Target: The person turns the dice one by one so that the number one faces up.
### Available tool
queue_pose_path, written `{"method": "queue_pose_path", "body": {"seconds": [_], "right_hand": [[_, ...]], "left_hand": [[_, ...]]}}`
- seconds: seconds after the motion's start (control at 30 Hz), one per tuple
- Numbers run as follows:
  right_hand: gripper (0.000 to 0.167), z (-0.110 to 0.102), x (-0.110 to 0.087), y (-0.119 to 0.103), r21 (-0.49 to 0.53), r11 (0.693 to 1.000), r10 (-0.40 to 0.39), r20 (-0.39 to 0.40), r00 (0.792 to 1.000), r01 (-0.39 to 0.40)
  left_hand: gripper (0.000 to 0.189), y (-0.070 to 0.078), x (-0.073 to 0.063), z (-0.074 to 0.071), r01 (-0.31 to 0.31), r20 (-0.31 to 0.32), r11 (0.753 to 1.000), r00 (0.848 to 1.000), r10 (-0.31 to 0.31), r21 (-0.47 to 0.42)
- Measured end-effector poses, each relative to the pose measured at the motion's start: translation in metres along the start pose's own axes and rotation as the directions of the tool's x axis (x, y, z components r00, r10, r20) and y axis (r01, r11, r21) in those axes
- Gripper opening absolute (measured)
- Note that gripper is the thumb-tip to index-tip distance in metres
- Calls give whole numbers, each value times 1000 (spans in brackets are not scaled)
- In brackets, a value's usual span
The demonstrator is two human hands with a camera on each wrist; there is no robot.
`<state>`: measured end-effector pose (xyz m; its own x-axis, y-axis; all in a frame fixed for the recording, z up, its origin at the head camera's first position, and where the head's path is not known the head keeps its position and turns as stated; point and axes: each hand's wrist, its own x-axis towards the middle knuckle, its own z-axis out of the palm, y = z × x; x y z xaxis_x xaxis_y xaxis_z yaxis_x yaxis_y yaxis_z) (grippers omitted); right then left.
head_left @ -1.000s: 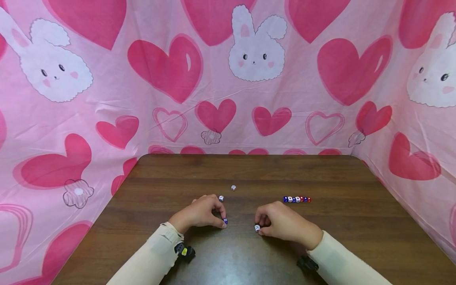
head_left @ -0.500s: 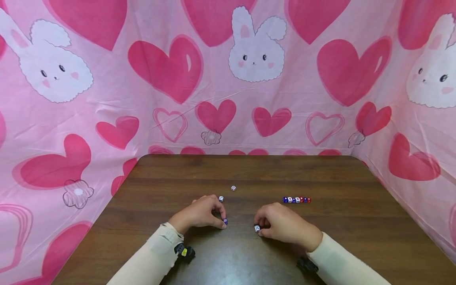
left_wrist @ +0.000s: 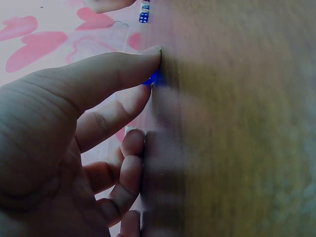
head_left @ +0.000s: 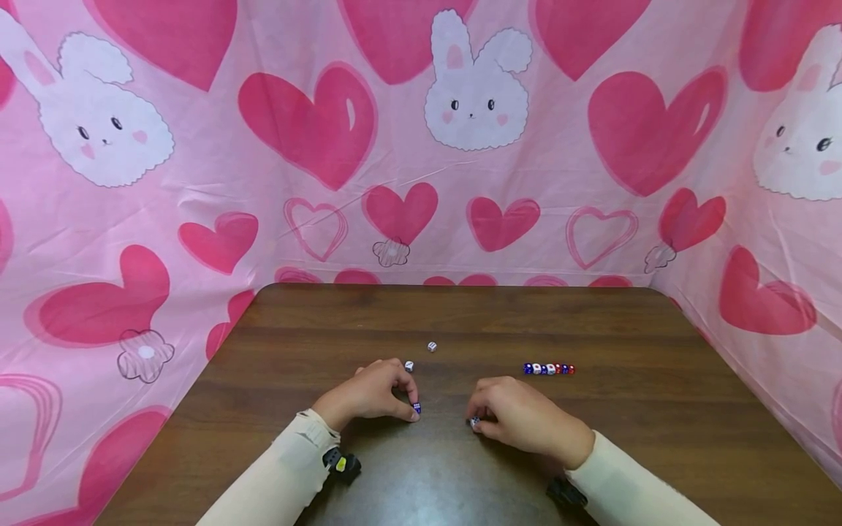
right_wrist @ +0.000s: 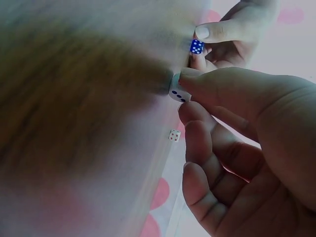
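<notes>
With 12 o'clock at the far edge of the bench [head_left: 421,467], your left hand [head_left: 371,393] reaches in from 7 o'clock and your right hand [head_left: 520,416] from 5 o'clock. The fingers of your left hand pinch the blue die [head_left: 417,408] between thumb and index tip, down at the bench top. Your right fingers pinch the white die [right_wrist: 178,89], which sits tilted at the thumb tip and turns a face with 3 dark pips to the right wrist camera. Your other right fingers curl in below it in that view. From the blue die, the white die lies near, toward 3 o'clock, with bare bench between. The near die [head_left: 409,366], also white, sits at 12 o'clock from the blue die, just beside your left knuckles; you cannot tell whether they touch. The far die [head_left: 431,347], white too, stands apart at 2 o'clock from it. At 1 o'clock from your right hand runs a row [head_left: 549,369] of what looks like 7 dice, side by side in blue, white and red. Both your sleeves are pale, and pink cloth [head_left: 408,109] with hearts [head_left: 309,124] and rabbits [head_left: 476,117] hangs beyond the bench.
</notes>
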<state>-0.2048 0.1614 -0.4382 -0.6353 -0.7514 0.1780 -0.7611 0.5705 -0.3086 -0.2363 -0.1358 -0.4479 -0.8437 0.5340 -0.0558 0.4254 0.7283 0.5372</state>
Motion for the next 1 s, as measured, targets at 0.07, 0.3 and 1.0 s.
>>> {"method": "queue_pose_path", "body": {"seconds": [0.07, 0.3, 1.0], "right_hand": [[6, 0, 0, 1, -8, 1000, -2, -6, 1000, 2], [12, 0, -1, 3, -29, 999, -21, -43, 999, 20], [15, -4, -1, 7, -11, 997, 82, 7, 997, -82]], "left_hand": [[22, 0, 0, 0, -1, 1, 1000, 1000, 1, -3], [21, 0, -1, 0, -5, 4, 1000, 1000, 5, -18], [21, 1, -2, 0, -3, -2, 1000, 1000, 3, -17]]}}
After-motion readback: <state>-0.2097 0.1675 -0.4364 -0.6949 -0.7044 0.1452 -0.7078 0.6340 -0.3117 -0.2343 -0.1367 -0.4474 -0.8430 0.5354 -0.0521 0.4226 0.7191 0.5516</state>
